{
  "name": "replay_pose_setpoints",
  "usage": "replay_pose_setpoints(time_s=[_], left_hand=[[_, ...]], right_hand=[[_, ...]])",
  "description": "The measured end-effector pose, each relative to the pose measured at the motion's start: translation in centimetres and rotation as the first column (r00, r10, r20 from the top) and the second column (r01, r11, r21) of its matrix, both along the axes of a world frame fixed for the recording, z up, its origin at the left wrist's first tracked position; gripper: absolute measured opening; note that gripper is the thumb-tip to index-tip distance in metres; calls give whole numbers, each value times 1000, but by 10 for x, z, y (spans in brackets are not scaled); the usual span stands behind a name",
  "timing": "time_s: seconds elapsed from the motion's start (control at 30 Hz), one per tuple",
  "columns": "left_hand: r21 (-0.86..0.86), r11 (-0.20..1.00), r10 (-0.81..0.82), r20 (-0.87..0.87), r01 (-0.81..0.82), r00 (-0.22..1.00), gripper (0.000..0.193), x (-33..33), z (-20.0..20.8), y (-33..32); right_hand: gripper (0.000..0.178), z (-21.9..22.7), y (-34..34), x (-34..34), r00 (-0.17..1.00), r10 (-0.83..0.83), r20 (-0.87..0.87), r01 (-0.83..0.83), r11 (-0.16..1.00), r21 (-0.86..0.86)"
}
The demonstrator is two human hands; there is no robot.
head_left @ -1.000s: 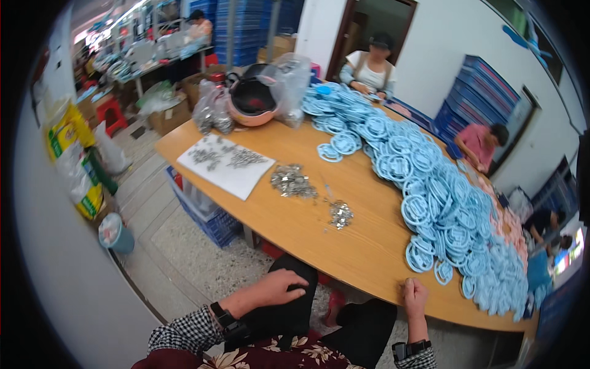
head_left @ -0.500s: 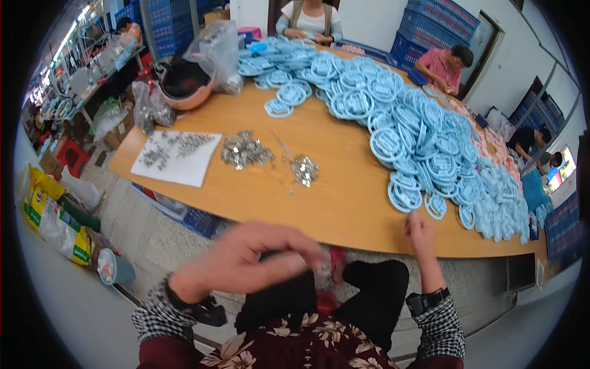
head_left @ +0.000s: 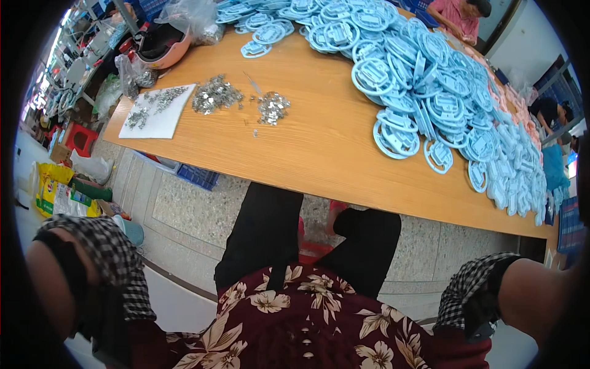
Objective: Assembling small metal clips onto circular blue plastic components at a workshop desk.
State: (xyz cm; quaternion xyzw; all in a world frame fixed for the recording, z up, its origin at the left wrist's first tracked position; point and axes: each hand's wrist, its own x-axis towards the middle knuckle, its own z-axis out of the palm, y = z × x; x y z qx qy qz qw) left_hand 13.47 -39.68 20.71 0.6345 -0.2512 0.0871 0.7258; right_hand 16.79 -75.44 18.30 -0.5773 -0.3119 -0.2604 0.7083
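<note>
Both my forearms are raised at the sides of the view, and the hands themselves are out of sight. My left checked cuff point(head_left: 107, 258) shows at the lower left with a dark band beside it, and my right checked cuff point(head_left: 470, 283) at the lower right. On the wooden table point(head_left: 295, 141) ahead lies a large heap of light-blue round plastic pieces point(head_left: 375, 74). Two small piles of shiny metal bits, a left pile point(head_left: 215, 95) and a right pile point(head_left: 272, 109), lie left of the heap. More such bits rest on a white sheet point(head_left: 161, 126).
A pink helmet-like bowl point(head_left: 166, 58) and clear plastic bags point(head_left: 200, 24) stand at the table's far left. Pink pieces point(head_left: 516, 104) lie beyond the blue heap, where a person in a pink shirt point(head_left: 458, 18) sits. A red stool point(head_left: 80, 138) stands on the floor at left.
Both hands have gone from in front of the table edge up and out to the sides, out of view. My view has tilted down, with the tabletop now higher in it.
</note>
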Motion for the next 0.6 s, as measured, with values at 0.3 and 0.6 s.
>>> replay_pose_setpoints(time_s=[0.3,0.6], left_hand=[[88,995,50,69,-56,996,38,21,-22,-10],[100,981,138,255,-168,957,38,36,-28,2]], right_hand=[[45,-20,-41,0,978,-63,-197,71,997,32],[44,-6,-56,15,958,-95,-271,104,994,21]])
